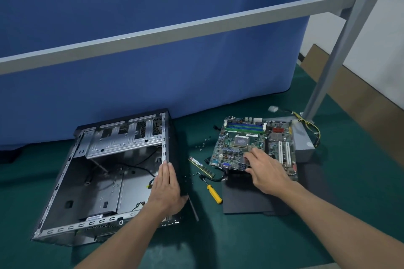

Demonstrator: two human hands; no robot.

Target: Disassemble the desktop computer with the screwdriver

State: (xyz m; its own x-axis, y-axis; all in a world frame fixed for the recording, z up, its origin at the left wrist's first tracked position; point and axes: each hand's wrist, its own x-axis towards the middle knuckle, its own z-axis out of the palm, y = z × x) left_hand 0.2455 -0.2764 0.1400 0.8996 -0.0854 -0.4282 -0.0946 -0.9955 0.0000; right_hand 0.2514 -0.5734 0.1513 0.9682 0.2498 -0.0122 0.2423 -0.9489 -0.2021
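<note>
Computer motherboard [238,137] in right hand [267,172]

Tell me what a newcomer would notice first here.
The gutted case lies left on the mat, the left hand flat on its right wall. To its right, the right hand holds the motherboard by its near edge. A yellow screwdriver lies between them.

Left hand [166,183] flat, fingers straight; right hand [265,172] palm-down, fingers bent.
</note>
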